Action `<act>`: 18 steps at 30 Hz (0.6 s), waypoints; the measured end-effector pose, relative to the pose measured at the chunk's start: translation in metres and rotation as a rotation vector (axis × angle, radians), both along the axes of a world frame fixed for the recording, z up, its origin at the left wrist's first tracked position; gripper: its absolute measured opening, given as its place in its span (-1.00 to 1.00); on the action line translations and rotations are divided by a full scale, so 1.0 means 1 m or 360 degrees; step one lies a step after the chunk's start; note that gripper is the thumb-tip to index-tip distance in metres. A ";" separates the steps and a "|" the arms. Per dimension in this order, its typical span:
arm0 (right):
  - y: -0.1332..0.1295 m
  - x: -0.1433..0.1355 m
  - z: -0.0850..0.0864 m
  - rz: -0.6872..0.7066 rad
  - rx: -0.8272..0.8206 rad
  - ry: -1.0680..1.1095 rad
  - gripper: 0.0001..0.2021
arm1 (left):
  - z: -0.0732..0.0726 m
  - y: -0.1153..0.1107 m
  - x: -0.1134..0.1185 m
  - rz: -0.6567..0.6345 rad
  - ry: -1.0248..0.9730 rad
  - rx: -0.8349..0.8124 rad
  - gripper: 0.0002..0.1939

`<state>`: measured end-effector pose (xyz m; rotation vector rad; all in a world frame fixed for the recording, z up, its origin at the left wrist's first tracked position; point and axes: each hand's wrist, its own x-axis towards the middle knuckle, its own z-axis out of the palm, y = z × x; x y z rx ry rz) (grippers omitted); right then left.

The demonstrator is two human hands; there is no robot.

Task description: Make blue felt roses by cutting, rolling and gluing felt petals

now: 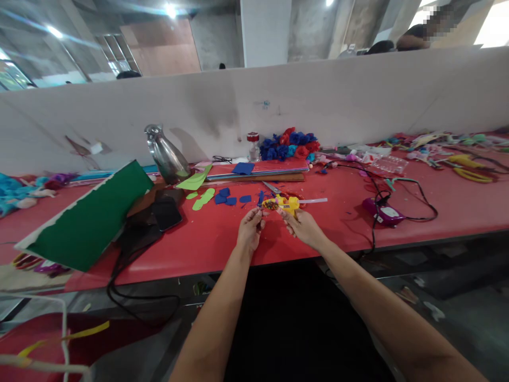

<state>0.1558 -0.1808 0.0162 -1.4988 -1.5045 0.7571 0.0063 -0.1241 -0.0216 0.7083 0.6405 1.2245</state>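
From where I sit, L hand (pixel 251 228) is pinched nearly closed at the fingertips on a blue bit (pixel 261 198), mid-bench (pixel 214 244), just by the glue gun's tip. R hand (pixel 305 227) is half curled, right up against the glue gun (pixel 293 203); can't tell if it grips it. Gun lies crosswise w/ its glue stick (pixel 314 200) poking out R.

In my way: scissors (pixel 272 187) just beyond the gun, then a paper stack (pixel 260 172) btwn hands & the jar (pixel 253 147) and flowers (pixel 289 144). Blue cutouts (pixel 225 197) & green cutouts (pixel 204 198) sit near L hand. Flask (pixel 169 156), phone (pixel 167 212) & tilted green board (pixel 89 220) further L. Purple box (pixel 382 211) w/ blk cable (pixel 431 215) well R.
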 end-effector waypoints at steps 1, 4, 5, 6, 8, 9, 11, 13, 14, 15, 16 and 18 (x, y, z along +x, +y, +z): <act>0.000 0.000 0.000 -0.0005 -0.0004 -0.0005 -0.51 | 0.000 0.000 0.000 -0.0003 0.0000 0.0000 -0.82; 0.000 0.000 0.000 -0.0040 -0.0009 0.0012 -0.52 | 0.001 0.000 0.000 0.0006 0.0005 0.0004 -0.83; 0.000 0.000 0.000 -0.0047 -0.0011 0.0024 -0.52 | 0.001 0.000 0.000 0.0007 0.0009 0.0004 -0.83; 0.000 0.000 0.001 -0.0052 -0.0014 0.0031 -0.53 | 0.001 -0.001 0.000 0.0005 0.0011 0.0001 -0.83; 0.000 0.000 0.002 -0.0056 -0.0020 0.0029 -0.53 | 0.002 -0.001 0.000 0.0005 0.0007 -0.0007 -0.83; -0.001 0.000 0.003 -0.0052 -0.0019 0.0021 -0.54 | 0.002 -0.001 0.000 0.0002 0.0005 -0.0011 -0.83; -0.001 0.001 0.003 -0.0047 -0.0014 0.0006 -0.54 | 0.002 -0.002 0.000 -0.0001 0.0004 -0.0011 -0.82; -0.001 0.002 0.003 -0.0041 -0.0002 -0.0008 -0.53 | 0.002 -0.002 0.000 -0.0003 0.0008 -0.0006 -0.82; -0.001 0.002 0.003 -0.0036 0.0003 -0.0016 -0.52 | 0.002 -0.002 0.000 -0.0003 0.0009 -0.0004 -0.82; -0.001 0.003 0.002 -0.0035 0.0006 -0.0021 -0.51 | 0.001 -0.001 0.000 0.0001 0.0007 -0.0003 -0.82; 0.000 0.004 0.001 -0.0041 0.0010 -0.0014 -0.50 | 0.001 -0.001 0.000 0.0005 0.0004 -0.0002 -0.82; 0.001 0.007 -0.001 -0.0046 0.0009 0.0052 -0.47 | 0.001 0.000 0.000 0.0009 -0.0002 -0.0002 -0.82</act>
